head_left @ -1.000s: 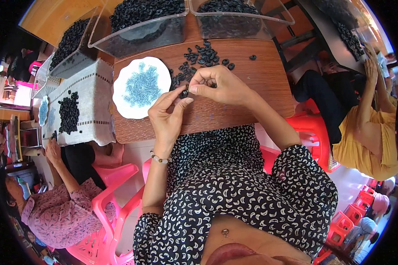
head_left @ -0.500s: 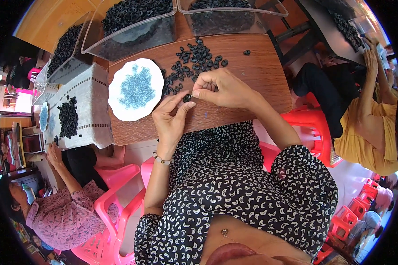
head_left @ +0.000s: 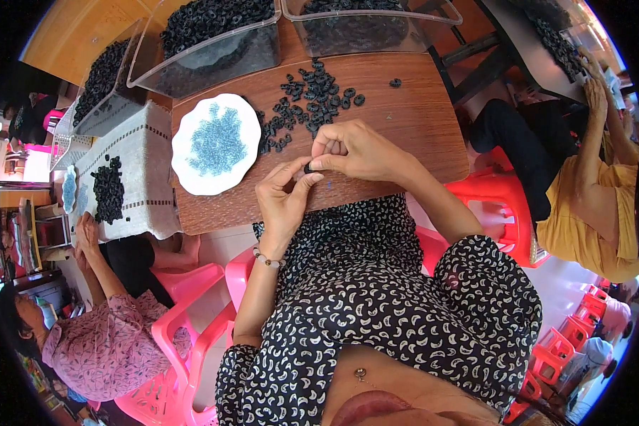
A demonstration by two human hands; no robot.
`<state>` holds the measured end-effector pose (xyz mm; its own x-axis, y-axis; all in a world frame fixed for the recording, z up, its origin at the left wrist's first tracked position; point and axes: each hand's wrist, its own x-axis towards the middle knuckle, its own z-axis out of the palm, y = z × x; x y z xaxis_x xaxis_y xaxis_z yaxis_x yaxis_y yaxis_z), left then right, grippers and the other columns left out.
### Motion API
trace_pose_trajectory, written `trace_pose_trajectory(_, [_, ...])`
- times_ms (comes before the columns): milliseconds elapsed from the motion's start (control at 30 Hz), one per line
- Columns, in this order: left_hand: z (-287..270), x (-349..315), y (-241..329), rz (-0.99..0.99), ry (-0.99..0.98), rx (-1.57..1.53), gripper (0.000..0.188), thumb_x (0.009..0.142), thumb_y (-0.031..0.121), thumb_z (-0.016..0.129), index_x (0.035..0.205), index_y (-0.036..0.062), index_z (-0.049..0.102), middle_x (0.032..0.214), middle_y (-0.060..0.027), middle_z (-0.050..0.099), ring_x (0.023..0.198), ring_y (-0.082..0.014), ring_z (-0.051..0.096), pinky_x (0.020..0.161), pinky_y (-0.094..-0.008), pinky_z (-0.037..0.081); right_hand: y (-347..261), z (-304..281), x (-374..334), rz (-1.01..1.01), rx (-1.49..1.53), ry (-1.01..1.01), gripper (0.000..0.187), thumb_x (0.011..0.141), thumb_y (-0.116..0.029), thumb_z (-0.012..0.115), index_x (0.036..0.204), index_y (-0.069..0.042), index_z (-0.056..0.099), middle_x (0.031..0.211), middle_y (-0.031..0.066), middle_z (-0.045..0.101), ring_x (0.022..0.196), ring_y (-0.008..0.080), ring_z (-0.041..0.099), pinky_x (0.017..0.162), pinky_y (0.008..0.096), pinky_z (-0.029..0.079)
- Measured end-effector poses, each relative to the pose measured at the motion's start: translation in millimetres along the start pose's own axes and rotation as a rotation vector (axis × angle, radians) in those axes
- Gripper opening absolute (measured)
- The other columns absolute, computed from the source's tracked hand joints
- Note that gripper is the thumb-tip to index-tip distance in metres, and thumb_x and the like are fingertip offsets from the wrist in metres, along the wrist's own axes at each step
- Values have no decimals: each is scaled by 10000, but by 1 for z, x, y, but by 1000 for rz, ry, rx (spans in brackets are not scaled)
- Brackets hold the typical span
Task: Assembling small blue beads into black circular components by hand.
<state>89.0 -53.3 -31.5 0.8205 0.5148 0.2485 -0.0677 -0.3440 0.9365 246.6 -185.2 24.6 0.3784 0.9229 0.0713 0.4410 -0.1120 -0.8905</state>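
Observation:
Between the thumb and fingers of my left hand (head_left: 282, 197) is a small black ring-shaped piece (head_left: 308, 168), partly hidden by the fingertips. My right hand (head_left: 358, 151) is pinched right against that piece; whatever its fingertips grip is too small to make out. To the left of both hands lies a white scalloped plate (head_left: 184, 142) bearing a spread of tiny clear-bluish beads (head_left: 220, 140). Just beyond the hands, a loose heap of similar black pieces (head_left: 324, 91) covers part of the brown wooden table (head_left: 412, 106).
Clear plastic bins (head_left: 213, 67) full of black pieces stand along the far side. A co-worker in a pink patterned top (head_left: 113, 341) sits left at a cloth-covered table (head_left: 145, 177); another in yellow (head_left: 593, 213) sits right. A red stool (head_left: 497, 213) is by the table's right edge.
My right fingertips have come down onto the black piece, from a little apart. My left hand has shifted slightly right with the piece. The left co-worker's hands have moved a little.

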Motion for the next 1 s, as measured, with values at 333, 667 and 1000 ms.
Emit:
trace_pose_trajectory(333, [5, -10, -10, -117, 38, -195, 346, 818, 90, 840, 1145, 10, 757, 898, 0, 651, 734, -68, 519, 651, -212, 430, 19, 3, 40, -247, -447, 94, 136, 907, -188, 711, 967, -66, 714, 874, 83, 681, 884, 272, 595, 835, 393, 494])
trace_pose_trajectory(667, [2, -10, -10, -82, 33, -115, 335, 815, 98, 843, 1135, 34, 767, 917, -2, 677, 756, -68, 539, 665, -211, 440, 32, 24, 59, -307, -699, 61, 162, 820, -185, 761, 917, -66, 709, 915, 103, 665, 990, 296, 583, 895, 437, 474])
trace_pose_trajectory(1000, [4, -10, -11, -79, 65, -135, 322, 824, 95, 841, 1131, 34, 768, 872, 5, 663, 730, -63, 532, 660, -207, 435, 12, -1, 30, -86, -59, 189, 137, 922, -138, 702, 936, -2, 691, 787, 71, 714, 786, 147, 679, 671, 298, 528])
